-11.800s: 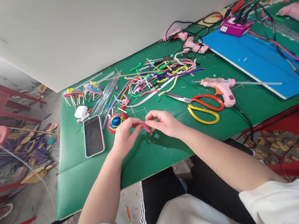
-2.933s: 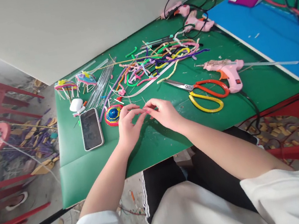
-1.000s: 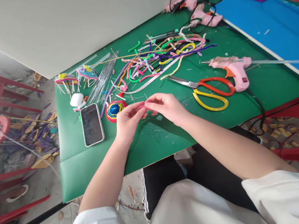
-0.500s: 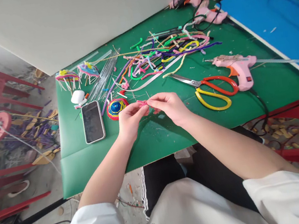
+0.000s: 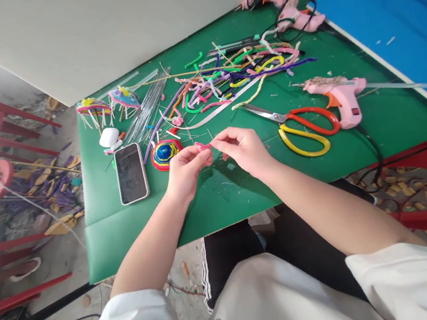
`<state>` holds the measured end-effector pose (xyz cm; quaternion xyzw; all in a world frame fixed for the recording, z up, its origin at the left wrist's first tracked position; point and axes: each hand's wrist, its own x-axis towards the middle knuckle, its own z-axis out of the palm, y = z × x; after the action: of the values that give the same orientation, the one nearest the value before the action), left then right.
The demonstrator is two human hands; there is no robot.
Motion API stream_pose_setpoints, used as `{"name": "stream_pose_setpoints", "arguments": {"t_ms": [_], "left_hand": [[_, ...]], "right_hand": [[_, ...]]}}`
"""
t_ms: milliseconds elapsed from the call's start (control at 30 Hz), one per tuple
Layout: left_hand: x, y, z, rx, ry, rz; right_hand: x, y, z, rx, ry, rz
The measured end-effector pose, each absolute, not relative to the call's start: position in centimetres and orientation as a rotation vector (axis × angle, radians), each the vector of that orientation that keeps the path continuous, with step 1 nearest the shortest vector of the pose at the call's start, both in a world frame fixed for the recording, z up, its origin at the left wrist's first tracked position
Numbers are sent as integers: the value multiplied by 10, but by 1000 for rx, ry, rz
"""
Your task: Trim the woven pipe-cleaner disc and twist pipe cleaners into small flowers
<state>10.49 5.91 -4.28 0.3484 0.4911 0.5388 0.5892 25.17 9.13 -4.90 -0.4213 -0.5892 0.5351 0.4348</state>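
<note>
Both hands meet above the green table (image 5: 220,202). My left hand (image 5: 185,168) pinches a short pink pipe cleaner (image 5: 203,146) between thumb and fingers. My right hand (image 5: 242,148) pinches the same pink piece from the other side, fingertips almost touching the left ones. A coiled disc of red, yellow and blue pipe cleaner (image 5: 165,153) lies just left of my left hand. A phone (image 5: 131,172) lies face up further left.
A heap of coloured pipe cleaners (image 5: 232,77) and thin wires (image 5: 149,117) lies behind the hands. Red-and-yellow scissors (image 5: 298,126) and a pink glue gun (image 5: 336,94) are to the right, a blue board (image 5: 389,37) beyond. Two small fringed crafts (image 5: 106,106) stand far left.
The hands stay together on the pink piece, with the fingers shifting slightly as they work it. The view has drifted a little; nothing else on the table has moved.
</note>
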Motion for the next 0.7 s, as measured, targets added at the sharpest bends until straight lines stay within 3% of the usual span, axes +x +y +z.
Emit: {"name": "stream_pose_setpoints", "arguments": {"t_ms": [433, 700], "left_hand": [[101, 57, -44, 889, 1190, 1237], [100, 58, -43, 932, 1169, 1229]], "right_hand": [[253, 89, -45, -1051, -1695, 1044], [253, 91, -48, -1054, -1699, 1043]]}}
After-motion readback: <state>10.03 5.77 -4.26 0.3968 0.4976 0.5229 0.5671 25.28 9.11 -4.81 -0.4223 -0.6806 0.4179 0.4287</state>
